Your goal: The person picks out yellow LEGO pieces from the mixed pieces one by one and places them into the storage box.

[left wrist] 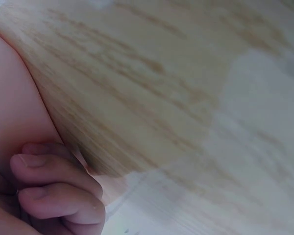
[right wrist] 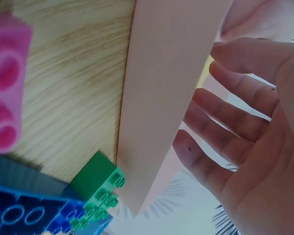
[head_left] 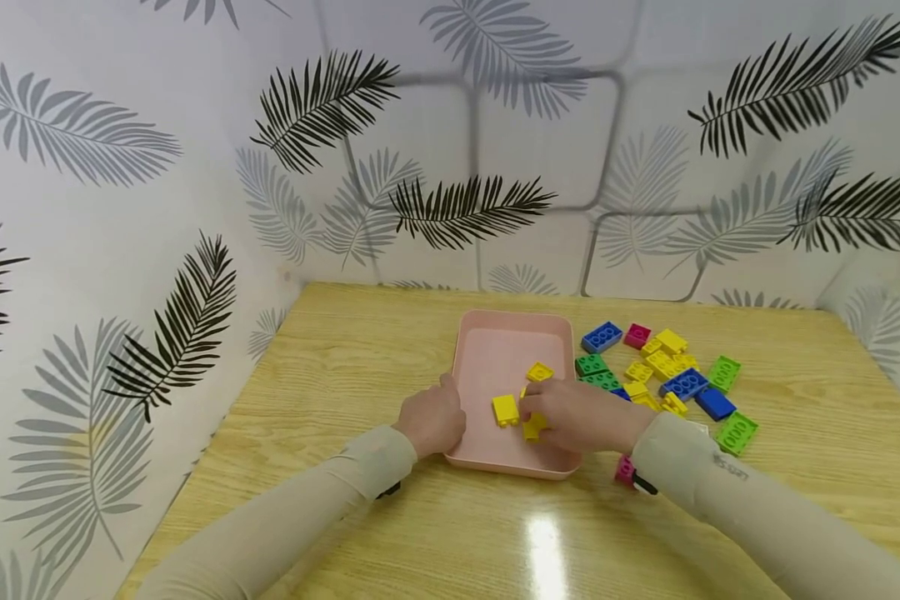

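Note:
A pink tray [head_left: 495,467] stands on the wooden table. At its left wall, my left hand [head_left: 432,418] grips it; curled fingers [left wrist: 63,196] show beside the pink wall in the left wrist view. My right hand [head_left: 581,414] reaches over the right rim into the tray, its fingertips at a yellow toy brick [head_left: 534,428] that they partly cover. Two other yellow bricks lie inside, a left one [head_left: 506,410] and a far one [head_left: 539,372]. From the right wrist, the fingers [right wrist: 235,117] look spread and nearly straight behind the tray wall.
Several loose bricks lie right of the tray: a blue brick [head_left: 602,337], green bricks [head_left: 592,364], yellow bricks [head_left: 662,364] and light-green ones [head_left: 737,433]. A pink brick [head_left: 626,470] sits under the right wrist. A leaf-patterned wall [head_left: 540,250] rises behind the table.

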Motion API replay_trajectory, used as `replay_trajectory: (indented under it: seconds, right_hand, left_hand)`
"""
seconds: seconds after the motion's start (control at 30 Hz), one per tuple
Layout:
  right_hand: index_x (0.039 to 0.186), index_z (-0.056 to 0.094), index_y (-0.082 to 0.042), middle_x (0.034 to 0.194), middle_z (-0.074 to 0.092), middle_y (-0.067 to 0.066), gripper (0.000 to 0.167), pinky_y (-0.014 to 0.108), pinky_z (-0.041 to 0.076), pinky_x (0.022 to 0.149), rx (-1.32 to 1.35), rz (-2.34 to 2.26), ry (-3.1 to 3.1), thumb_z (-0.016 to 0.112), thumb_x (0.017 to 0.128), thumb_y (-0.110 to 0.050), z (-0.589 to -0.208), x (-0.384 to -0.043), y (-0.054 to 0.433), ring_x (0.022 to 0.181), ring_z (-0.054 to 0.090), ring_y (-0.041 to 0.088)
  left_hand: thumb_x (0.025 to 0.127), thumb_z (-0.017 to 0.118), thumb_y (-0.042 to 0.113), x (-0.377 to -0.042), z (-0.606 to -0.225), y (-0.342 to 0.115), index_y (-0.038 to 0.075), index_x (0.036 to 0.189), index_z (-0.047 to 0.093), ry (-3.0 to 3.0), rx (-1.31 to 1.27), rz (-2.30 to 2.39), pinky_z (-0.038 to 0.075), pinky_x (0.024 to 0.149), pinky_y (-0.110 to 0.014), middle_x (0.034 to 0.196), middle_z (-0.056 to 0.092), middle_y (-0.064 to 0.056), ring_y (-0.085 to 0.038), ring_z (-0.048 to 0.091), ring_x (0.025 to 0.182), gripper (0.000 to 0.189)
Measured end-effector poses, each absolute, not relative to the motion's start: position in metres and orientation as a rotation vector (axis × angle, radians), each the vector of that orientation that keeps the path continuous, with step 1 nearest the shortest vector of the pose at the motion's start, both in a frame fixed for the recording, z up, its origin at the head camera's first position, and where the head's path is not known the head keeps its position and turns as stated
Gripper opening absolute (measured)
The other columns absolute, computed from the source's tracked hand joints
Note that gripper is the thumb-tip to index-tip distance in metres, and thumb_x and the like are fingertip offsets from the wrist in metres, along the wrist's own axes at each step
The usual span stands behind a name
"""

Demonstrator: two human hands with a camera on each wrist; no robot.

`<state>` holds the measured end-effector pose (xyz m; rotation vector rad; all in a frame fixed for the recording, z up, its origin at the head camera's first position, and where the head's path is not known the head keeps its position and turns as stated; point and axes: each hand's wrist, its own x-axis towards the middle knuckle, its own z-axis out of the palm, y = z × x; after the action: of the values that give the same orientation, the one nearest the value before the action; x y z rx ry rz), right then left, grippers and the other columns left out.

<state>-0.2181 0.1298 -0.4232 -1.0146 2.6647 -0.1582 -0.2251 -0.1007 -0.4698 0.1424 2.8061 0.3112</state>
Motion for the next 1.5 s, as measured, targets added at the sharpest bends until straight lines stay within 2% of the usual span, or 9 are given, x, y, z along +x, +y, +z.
replay_trajectory:
  seconds: [0.13, 0.27, 0.37, 0.67, 0.77, 0.93, 1.13, 1.3, 1.5]
  right_hand:
    - [0.119, 0.072, -0.022, 0.133, 0.064, 0.001, 0.03, 0.044, 0.05, 0.102, -0.977, -0.212, 2.678, 0.077, 0.089, -0.021, -0.418, -0.215, 0.14, 0.127, 0.059, 0.026]
    - [0.119, 0.071, -0.019, 0.126, 0.065, 0.0, 0.028, 0.043, 0.052, 0.098, -1.011, -0.231, 2.73, 0.075, 0.091, -0.022, -0.413, -0.212, 0.155, 0.114, 0.063, 0.022]
    - [0.118, 0.071, -0.016, 0.119, 0.067, 0.001, 0.026, 0.039, 0.055, 0.092, -1.074, -0.206, 2.779, 0.074, 0.093, -0.021, -0.408, -0.211, 0.168, 0.105, 0.065, 0.019]
    - [0.118, 0.071, -0.017, 0.118, 0.068, 0.0, 0.026, 0.043, 0.056, 0.091, -0.954, -0.244, 2.875, 0.073, 0.092, -0.019, -0.395, -0.203, 0.217, 0.105, 0.067, 0.02]
    - [0.116, 0.071, -0.017, 0.119, 0.068, 0.004, 0.026, 0.046, 0.056, 0.09, -0.903, -0.235, 2.879, 0.075, 0.091, -0.019, -0.394, -0.2, 0.231, 0.105, 0.067, 0.024]
    - [0.119, 0.071, -0.014, 0.125, 0.067, 0.01, 0.031, 0.051, 0.054, 0.092, -0.825, -0.222, 2.833, 0.076, 0.088, -0.016, -0.396, -0.195, 0.25, 0.111, 0.066, 0.03]
    - [0.12, 0.069, -0.017, 0.124, 0.065, 0.007, 0.039, 0.051, 0.053, 0.093, -0.801, -0.246, 2.77, 0.08, 0.084, -0.01, -0.404, -0.194, 0.268, 0.113, 0.064, 0.03]
    - [0.118, 0.069, -0.016, 0.123, 0.066, 0.005, 0.039, 0.052, 0.052, 0.095, -0.807, -0.251, 2.758, 0.081, 0.082, -0.006, -0.414, -0.192, 0.273, 0.114, 0.063, 0.029]
    - [0.116, 0.069, -0.014, 0.117, 0.067, 0.003, 0.039, 0.047, 0.055, 0.091, -0.849, -0.247, 2.791, 0.081, 0.081, -0.002, -0.422, -0.19, 0.273, 0.106, 0.064, 0.023]
  left_hand:
    - [0.102, 0.05, 0.024, -0.225, -0.47, -0.1, -0.008, 0.153, 0.025, 2.815, 0.149, 0.299, 0.046, 0.053, -0.032, 0.079, 0.063, -0.009, -0.019, 0.058, 0.059, 0.065]
    - [0.102, 0.049, 0.024, -0.225, -0.469, -0.099, -0.007, 0.153, 0.026, 2.818, 0.123, 0.303, 0.047, 0.055, -0.032, 0.082, 0.063, -0.01, -0.02, 0.058, 0.062, 0.064]
    - [0.102, 0.05, 0.024, -0.225, -0.469, -0.099, -0.006, 0.154, 0.025, 2.809, 0.099, 0.32, 0.046, 0.054, -0.032, 0.079, 0.062, -0.009, -0.02, 0.058, 0.061, 0.065]
    - [0.103, 0.049, 0.025, -0.225, -0.47, -0.096, -0.006, 0.153, 0.026, 2.82, 0.094, 0.292, 0.046, 0.053, -0.032, 0.076, 0.06, -0.009, -0.02, 0.058, 0.06, 0.063]
    - [0.103, 0.048, 0.025, -0.225, -0.468, -0.096, -0.006, 0.153, 0.026, 2.825, 0.088, 0.284, 0.046, 0.053, -0.032, 0.075, 0.06, -0.009, -0.02, 0.058, 0.06, 0.063]
    - [0.102, 0.049, 0.024, -0.224, -0.466, -0.097, -0.006, 0.153, 0.026, 2.807, 0.083, 0.317, 0.044, 0.052, -0.031, 0.075, 0.06, -0.009, -0.021, 0.057, 0.059, 0.063]
    - [0.102, 0.049, 0.025, -0.223, -0.468, -0.097, -0.006, 0.154, 0.025, 2.794, 0.088, 0.341, 0.043, 0.05, -0.03, 0.073, 0.06, -0.008, -0.02, 0.055, 0.056, 0.064]
    - [0.102, 0.049, 0.025, -0.223, -0.467, -0.098, -0.006, 0.154, 0.025, 2.8, 0.089, 0.339, 0.042, 0.05, -0.03, 0.073, 0.06, -0.008, -0.02, 0.055, 0.056, 0.065]
    - [0.102, 0.049, 0.024, -0.222, -0.466, -0.097, -0.006, 0.154, 0.025, 2.803, 0.091, 0.335, 0.043, 0.05, -0.03, 0.072, 0.06, -0.008, -0.02, 0.055, 0.056, 0.064]
